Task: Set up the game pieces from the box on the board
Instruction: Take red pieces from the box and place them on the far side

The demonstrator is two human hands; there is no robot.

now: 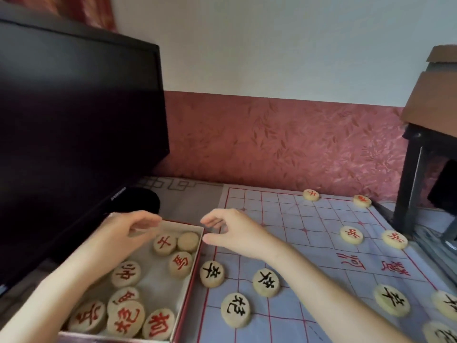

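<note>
A shallow box at lower left holds several round cream pieces with red characters, such as one near its far end. Beside it lies the pale blue board with red grid lines. Several black-character pieces, one of them next to the box, sit on its near half. Red-character pieces rest on its far half. My left hand hovers over the box's far end, fingers curled and apart, holding nothing. My right hand hangs over the board's left edge by the box, fingers spread and empty.
A black monitor stands at left, its base just behind the box. A dark stand with cardboard on top rises at the board's far right corner. A pink patterned wall runs behind the board.
</note>
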